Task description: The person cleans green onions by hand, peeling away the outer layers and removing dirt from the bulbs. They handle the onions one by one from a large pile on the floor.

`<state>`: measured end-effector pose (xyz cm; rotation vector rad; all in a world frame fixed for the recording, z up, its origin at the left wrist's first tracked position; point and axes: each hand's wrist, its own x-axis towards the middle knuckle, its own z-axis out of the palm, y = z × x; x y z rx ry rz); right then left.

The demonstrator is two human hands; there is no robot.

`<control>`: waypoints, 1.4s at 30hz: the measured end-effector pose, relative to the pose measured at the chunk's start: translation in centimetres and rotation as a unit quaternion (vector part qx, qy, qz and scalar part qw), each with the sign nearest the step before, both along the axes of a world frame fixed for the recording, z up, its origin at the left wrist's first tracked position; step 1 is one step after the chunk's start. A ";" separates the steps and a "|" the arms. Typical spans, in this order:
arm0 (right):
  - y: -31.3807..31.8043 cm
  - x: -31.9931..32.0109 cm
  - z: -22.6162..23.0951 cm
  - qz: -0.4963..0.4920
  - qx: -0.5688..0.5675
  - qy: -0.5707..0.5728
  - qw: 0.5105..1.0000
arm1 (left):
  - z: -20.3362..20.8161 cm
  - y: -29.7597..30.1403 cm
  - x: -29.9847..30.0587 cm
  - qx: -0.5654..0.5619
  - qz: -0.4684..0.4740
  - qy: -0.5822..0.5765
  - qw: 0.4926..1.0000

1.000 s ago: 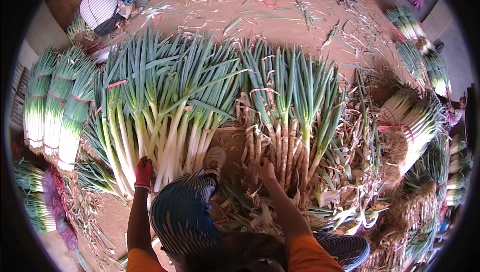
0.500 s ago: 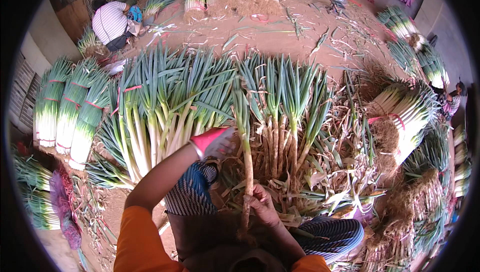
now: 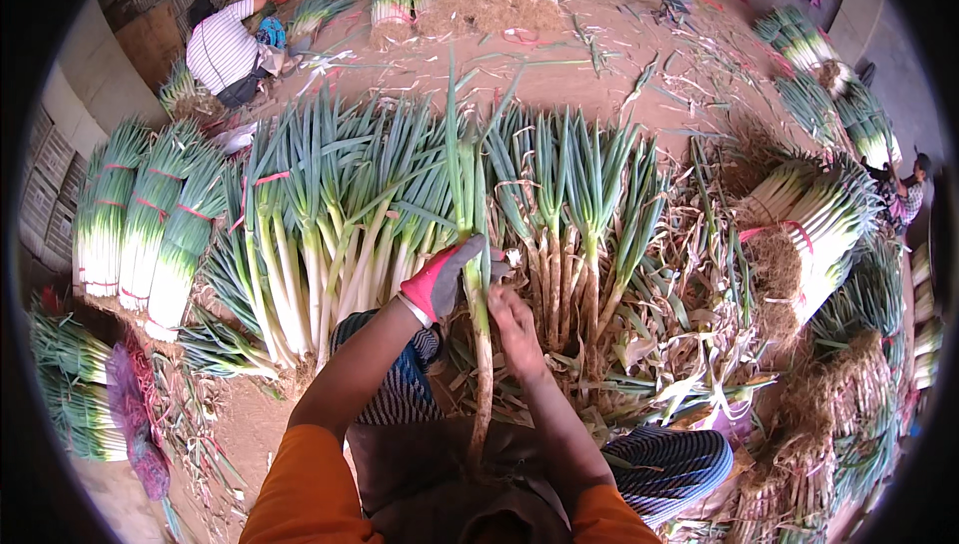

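My left hand (image 3: 447, 279), in a pink and grey glove, is closed around the upper stalk of a long green onion (image 3: 482, 354). The onion stands upright before me, leaves up, its brownish root end low at my lap. At the right side of that stalk is my bare right hand (image 3: 514, 319), fingers bent together against it; what they pinch is too small to make out. Left of the onion leans a row of green onions with clean white stalks (image 3: 345, 259). To its right, several onions with brown, dry-skinned stalks (image 3: 551, 289) stand upright.
Dry stripped leaves (image 3: 679, 344) are heaped at right. Tied onion bundles (image 3: 165, 214) stand at left; another bundle (image 3: 814, 229) lies at right. Beyond, a person in a striped shirt (image 3: 228, 49) crouches on the brown floor (image 3: 559, 74). A purple net bag (image 3: 130, 414) lies at lower left.
My left hand has moved right and closed on the onion's upper stalk. My right hand has let go of the lower stalk and risen to near the left hand.
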<state>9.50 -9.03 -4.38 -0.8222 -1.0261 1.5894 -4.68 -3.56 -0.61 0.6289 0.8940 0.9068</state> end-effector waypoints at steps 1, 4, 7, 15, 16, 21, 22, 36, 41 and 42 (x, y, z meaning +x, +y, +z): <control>0.7 -0.3 0.5 0.022 -0.049 0.043 0.998 | -0.2 0.0 0.4 0.020 -0.003 0.006 1.000; 2.0 -0.8 -1.1 -0.011 -0.026 0.040 0.999 | -0.5 0.1 0.6 0.064 -0.018 0.033 0.997; 0.9 -0.5 -2.3 -0.060 0.030 -0.041 0.997 | -0.5 -0.1 1.0 0.140 0.029 0.179 0.973; -7.2 2.3 -7.0 -0.047 0.168 -0.343 0.923 | -1.0 1.7 -0.2 0.135 0.118 0.156 0.971; -9.5 3.9 -8.0 0.025 0.133 -0.365 0.921 | -0.4 2.0 -0.3 0.124 0.087 0.143 0.978; -17.6 8.1 -12.4 0.337 0.133 -0.525 0.770 | -0.6 2.1 -2.3 0.037 0.053 0.108 0.992; -18.4 8.7 -11.2 0.419 0.021 -0.524 0.741 | -0.5 1.8 -2.5 0.034 0.039 0.107 0.993; 0.8 1.7 1.2 0.029 -0.029 0.040 0.998 | 2.9 0.7 1.3 0.060 -0.059 -0.064 0.994; -1.4 -0.1 1.6 0.056 -0.184 0.173 0.966 | 1.8 0.3 0.6 0.018 -0.045 -0.198 0.979; -2.1 -0.1 0.6 0.058 -0.182 0.178 0.965 | 1.2 0.5 0.4 0.083 -0.083 -0.184 0.976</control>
